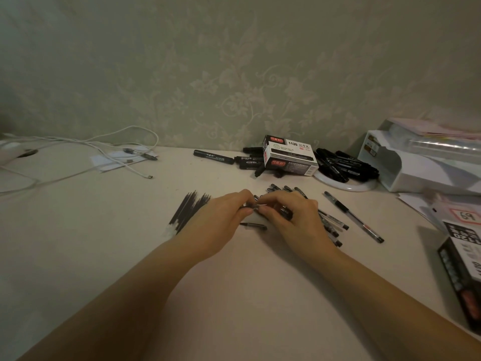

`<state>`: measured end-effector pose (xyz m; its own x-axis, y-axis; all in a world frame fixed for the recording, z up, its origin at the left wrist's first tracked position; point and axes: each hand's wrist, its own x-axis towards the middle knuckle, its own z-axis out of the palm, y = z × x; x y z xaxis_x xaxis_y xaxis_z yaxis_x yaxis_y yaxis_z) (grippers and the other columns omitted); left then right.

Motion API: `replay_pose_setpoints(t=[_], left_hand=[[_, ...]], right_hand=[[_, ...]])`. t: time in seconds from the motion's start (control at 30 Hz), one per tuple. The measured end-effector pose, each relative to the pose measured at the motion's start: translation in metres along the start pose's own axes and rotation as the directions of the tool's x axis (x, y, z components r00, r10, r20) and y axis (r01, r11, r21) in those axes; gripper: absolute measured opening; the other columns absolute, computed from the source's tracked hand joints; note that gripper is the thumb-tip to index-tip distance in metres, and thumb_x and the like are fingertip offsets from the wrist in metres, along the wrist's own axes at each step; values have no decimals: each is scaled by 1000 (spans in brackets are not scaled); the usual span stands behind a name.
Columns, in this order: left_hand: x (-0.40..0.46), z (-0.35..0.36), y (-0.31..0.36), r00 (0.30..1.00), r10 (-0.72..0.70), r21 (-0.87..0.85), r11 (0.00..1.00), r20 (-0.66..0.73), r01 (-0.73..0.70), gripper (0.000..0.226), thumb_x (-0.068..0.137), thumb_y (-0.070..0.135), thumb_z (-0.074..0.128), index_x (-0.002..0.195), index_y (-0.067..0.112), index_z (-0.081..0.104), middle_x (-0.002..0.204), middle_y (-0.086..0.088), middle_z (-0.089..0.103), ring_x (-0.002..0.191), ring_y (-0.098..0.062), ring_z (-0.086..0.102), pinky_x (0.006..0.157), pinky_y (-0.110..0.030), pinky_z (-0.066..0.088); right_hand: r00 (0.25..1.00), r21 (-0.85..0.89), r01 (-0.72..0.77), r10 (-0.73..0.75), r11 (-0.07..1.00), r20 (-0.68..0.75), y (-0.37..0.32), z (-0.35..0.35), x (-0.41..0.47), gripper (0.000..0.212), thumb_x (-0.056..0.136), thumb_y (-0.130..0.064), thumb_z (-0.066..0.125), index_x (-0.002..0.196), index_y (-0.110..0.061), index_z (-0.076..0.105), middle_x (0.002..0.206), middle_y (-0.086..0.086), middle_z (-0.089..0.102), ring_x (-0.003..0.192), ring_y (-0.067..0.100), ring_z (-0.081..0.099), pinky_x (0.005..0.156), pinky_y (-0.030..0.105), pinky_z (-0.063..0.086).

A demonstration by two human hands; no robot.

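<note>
Left hand and right hand pinch one clear black-tipped plastic pen above the pale table; likely pulling it apart; next, tug straight.

A slim pen with dark fittings is held roughly level just above the tabletop. Its left end is pinched by the left hand, and its barrel is gripped by the right hand. Much of it is hidden by fingers. A short dark pen piece lies flat just beneath it.
</note>
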<state>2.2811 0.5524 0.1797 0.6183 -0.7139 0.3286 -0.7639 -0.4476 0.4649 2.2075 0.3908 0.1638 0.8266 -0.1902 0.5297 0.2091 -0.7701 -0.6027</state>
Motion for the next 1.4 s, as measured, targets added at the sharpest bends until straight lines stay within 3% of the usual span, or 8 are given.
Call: replay_pose_setpoints(t=[0.3,0.47,0.7,0.9,1.1,1.17,1.27,1.4], left_hand=[[0,-1,-4,1000,12,-9,1000,-10,-12,12,100,27,44,108,23,53,71,16,46,67,-3,47,58,-20,30],[-1,0,-5,999,39,-8,999,-24,-39,12,100,25,46,106,22,55,69,15,46,64,-2,45,57,-22,29],[0,-1,-8,1000,27,-20,999,5,-27,13,99,24,45,107,22,56,69,12,48,67,-8,47,64,-35,42],[0,3,-9,999,51,-23,998,-10,-51,13,99,24,46,106,22,56,67,15,47,64,-3,46,58,-23,32],[-1,-1,-8,999,32,-29,999,-22,-33,16,101,23,43,113,23,54,74,7,52,70,-16,52,66,-36,45],[-2,-3,-9,999,20,-11,1000,-35,-20,21,101,24,41,117,26,54,78,4,55,73,-15,53,69,-34,46],[-2,-4,-11,998,-1,21,1000,-63,2,22,101,24,40,118,26,54,81,3,56,73,-14,51,69,-33,43],[-1,-4,-13,994,-38,26,999,-103,41,22,101,23,41,119,25,55,82,0,59,76,-18,52,71,-38,45]], right_hand=[[998,6,-53,53,999,17,-3,1,2,22,94,-45,56,103,-31,71,94,-21,68,98,2,57,102,48,35],[998,57,-62,61,996,25,-1,0,2,16,95,-34,59,87,-29,71,72,-23,65,82,2,59,94,56,41],[996,85,-84,80,993,42,2,2,2,10,90,-28,70,95,-36,69,89,-21,68,95,6,61,99,54,41],[991,116,-122,114,986,74,0,3,1,17,89,-47,61,94,-33,71,83,-21,69,86,2,64,98,54,43],[982,227,-162,179,960,-57,10,-2,5,9,91,-25,69,92,-34,71,88,-22,70,90,-2,63,81,23,49],[975,245,-163,194,956,-105,11,-4,6,12,90,-24,69,93,-36,70,89,-24,69,90,-5,63,85,23,51],[996,31,-67,69,997,-49,11,-2,2,10,92,-28,67,96,-37,69,93,-30,64,97,-5,55,93,33,40],[943,-315,307,-240,898,232,7,5,-5,10,94,-30,61,97,-32,71,93,-20,64,94,9,48,75,35,22]])
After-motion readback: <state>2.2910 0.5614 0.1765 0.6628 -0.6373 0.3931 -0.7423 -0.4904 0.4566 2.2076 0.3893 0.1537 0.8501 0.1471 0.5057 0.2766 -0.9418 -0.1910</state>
